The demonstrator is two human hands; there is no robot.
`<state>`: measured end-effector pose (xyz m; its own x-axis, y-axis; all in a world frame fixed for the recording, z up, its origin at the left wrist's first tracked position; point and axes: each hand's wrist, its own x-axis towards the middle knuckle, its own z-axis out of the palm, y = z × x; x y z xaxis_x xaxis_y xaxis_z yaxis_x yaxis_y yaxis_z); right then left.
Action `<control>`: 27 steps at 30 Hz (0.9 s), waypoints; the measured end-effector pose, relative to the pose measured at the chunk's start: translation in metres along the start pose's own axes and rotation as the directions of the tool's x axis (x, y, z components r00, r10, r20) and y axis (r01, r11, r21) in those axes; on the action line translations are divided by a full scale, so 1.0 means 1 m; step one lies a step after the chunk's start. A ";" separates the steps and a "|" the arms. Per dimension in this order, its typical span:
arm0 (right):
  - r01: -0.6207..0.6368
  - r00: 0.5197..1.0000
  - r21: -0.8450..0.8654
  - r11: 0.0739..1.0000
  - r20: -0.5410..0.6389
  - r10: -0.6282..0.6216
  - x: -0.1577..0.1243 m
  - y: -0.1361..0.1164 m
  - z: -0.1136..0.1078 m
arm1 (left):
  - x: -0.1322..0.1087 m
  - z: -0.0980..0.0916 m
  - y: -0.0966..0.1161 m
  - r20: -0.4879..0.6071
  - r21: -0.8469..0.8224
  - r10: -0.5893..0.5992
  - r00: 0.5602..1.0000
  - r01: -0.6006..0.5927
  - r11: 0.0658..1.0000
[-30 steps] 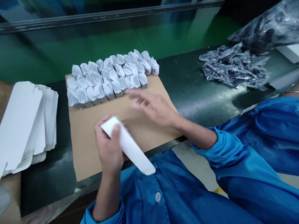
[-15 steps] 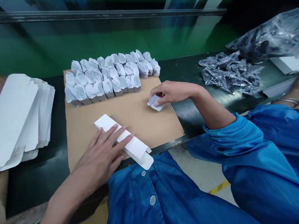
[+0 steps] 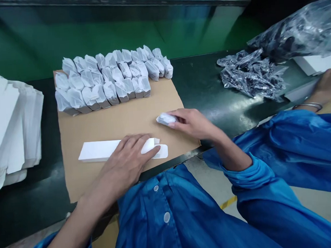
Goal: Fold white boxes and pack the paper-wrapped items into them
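A long white box (image 3: 95, 151) lies on the brown cardboard sheet (image 3: 120, 121), its open end with flaps pointing right. My left hand (image 3: 129, 156) wraps over the box near that end, thumb by the flap. Just right of the box's open end, my right hand (image 3: 189, 122) pinches a small item in white wrapping (image 3: 166, 118), held over the cardboard. Rows of similar wrapped items (image 3: 110, 92) stand packed together on the back part of the sheet.
Flat white boxes (image 3: 29, 126) are piled at the left. Clear plastic bags with dark contents (image 3: 254, 76) lie at the right, below a larger plastic bag (image 3: 303, 31). Another person's hand (image 3: 328, 86) rests at the far right edge.
The white box has turned from slanting to nearly level. My right hand has turned and come lower, so the wrapped item now points toward the left. The camera view has shifted slightly.
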<state>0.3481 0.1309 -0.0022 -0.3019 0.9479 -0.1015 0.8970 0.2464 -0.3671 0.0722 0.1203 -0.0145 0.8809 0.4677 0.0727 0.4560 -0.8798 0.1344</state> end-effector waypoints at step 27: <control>0.225 0.920 0.250 0.942 -0.374 -0.120 -0.036 -0.071 0.077 | -0.017 0.015 -0.002 -0.176 -0.010 -0.061 0.983 0.060 0.998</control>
<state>0.2705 0.0642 -0.0435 -0.2647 0.9175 0.2968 0.6961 0.3948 -0.5997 0.0587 0.1126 -0.0311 0.8154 0.5283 0.2368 0.5070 -0.8491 0.1484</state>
